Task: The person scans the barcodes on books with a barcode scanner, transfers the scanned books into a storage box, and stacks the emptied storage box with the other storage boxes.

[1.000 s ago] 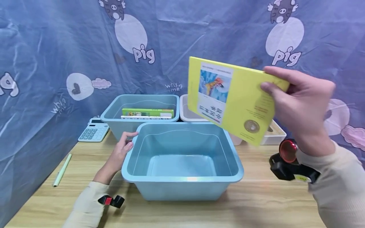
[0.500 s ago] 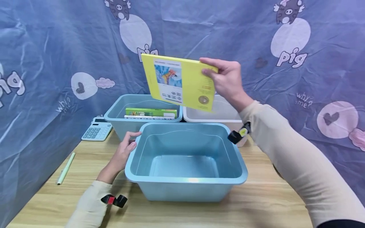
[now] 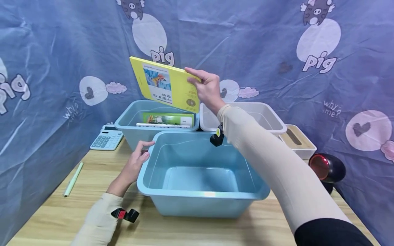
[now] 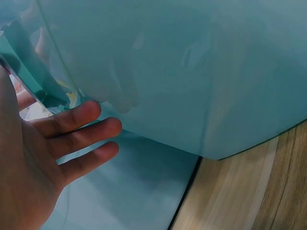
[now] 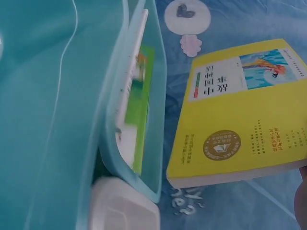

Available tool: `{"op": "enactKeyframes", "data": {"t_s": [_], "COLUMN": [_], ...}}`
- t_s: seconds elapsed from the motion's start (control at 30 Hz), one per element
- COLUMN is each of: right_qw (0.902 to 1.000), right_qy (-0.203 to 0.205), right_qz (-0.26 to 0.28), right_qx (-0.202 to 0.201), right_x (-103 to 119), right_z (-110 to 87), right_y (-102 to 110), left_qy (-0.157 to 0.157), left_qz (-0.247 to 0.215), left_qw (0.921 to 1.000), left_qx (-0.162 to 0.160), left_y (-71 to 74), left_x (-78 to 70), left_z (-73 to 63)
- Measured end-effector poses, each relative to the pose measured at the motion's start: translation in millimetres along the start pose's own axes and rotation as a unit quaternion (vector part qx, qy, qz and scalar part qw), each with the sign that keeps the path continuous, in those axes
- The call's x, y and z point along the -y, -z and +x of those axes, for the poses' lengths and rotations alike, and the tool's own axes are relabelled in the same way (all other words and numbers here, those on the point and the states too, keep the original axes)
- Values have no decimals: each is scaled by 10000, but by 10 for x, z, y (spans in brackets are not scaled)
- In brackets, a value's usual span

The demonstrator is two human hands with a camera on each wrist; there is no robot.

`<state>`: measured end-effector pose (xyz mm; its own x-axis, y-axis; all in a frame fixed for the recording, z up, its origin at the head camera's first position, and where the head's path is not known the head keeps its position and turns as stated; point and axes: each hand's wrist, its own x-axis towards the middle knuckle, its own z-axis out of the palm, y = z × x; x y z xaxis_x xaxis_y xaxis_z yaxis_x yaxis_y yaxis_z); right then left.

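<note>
My right hand (image 3: 207,87) grips a yellow book (image 3: 176,87) by its upper right corner, thumb on the near cover. The tilted book hangs above the back blue bin (image 3: 127,124), overlapping its rim in the head view. A picture and a round gold emblem show on its cover in the right wrist view. My left hand (image 3: 135,164) holds the left rim of the front blue bin (image 3: 203,194); in the left wrist view three fingers (image 4: 91,132) lie under the rim against its outer wall. Inside the back bin stand a green book (image 3: 172,119) and a white-edged one.
A pale bin (image 3: 246,108) stands right of the back blue bin. Further right are a white box with a wooden lid (image 3: 297,136) and a black cylindrical object (image 3: 327,168). A calculator (image 3: 107,138) and a light green pen (image 3: 74,179) lie at left.
My right hand has carried the yellow book leftward from the right side to over the back blue bin. The left hand stays on the front bin's rim.
</note>
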<state>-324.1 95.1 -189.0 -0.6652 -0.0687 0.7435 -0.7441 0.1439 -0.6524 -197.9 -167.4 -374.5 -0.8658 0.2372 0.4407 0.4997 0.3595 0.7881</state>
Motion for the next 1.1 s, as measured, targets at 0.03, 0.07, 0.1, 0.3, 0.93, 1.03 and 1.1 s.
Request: {"op": "enactKeyframes", "data": {"t_s": [0.03,0.07,0.1,0.3,0.93,1.03,1.1], "right_qw": [10000,10000,9999,9979,9687,9572,9470], "right_qy": [-27,-76,-161,-532,-1602,-1740,-1802], "right_qz": [-37,-48,-24,185,-222,-624,-990], "right_qx": [5,7,29,306,1882,2229,2467], "right_x": [-22,-40,-51,-133,-450,-489,-504], "right_z": [-4,-12,-24,-148,-645,-680,-695], "right_y": [-22,-41,-54,-157,-276,-252,-229], "left_qy": [-2,-21,-36,-72,79,56,61], "left_qz": [13,9,11,46,56,13,-3], "left_qw": [10000,10000,10000,10000,9999,9999,9999], "left_qx": [12,22,30,45,75,93,85], "left_y": [-4,-7,-9,1,6,5,7], "left_x": [-3,-6,-9,-27,0,15,24], "left_z": [5,10,15,27,1,-3,-7]}}
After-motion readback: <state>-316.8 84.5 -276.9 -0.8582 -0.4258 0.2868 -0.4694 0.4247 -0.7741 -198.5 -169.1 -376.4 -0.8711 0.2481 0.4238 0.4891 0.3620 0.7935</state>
